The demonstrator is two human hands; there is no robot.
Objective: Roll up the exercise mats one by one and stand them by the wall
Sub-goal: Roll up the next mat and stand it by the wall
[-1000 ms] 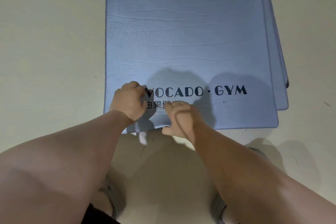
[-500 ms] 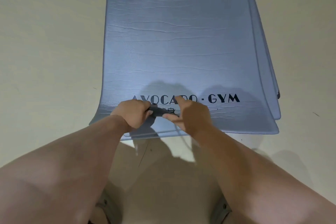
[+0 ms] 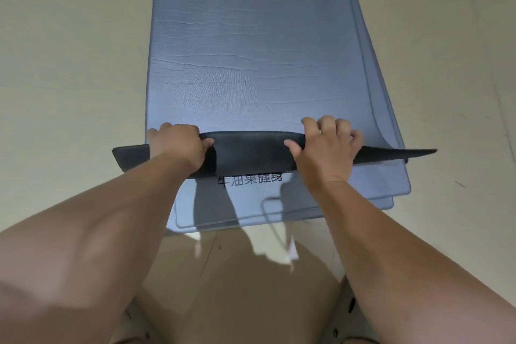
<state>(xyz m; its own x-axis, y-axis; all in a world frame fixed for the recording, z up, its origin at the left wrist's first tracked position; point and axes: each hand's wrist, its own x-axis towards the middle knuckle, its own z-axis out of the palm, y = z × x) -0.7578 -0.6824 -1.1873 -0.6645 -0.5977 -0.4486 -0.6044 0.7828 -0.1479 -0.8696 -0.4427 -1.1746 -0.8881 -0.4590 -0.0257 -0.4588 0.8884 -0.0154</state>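
Fingers (image 3: 326,124) of the right hand (image 3: 325,151) and of the left hand (image 3: 178,148) curl over the turned-back near edge of the top mat (image 3: 251,50), thumbs pressing its dark underside (image 3: 251,153). Floor (image 3: 69,64): pale, bearing the stack. Top mat: blue, flat beyond the fold. Lower mats (image 3: 388,184): flat, edges exposed at near and right sides.

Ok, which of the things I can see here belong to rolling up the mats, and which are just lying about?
For the job: top mat, near end folded over, gripped by left hand and right hand; other mats stacked under it.
Just there: floor; thin cord with white end, whether lying or hanging I cannot tell.
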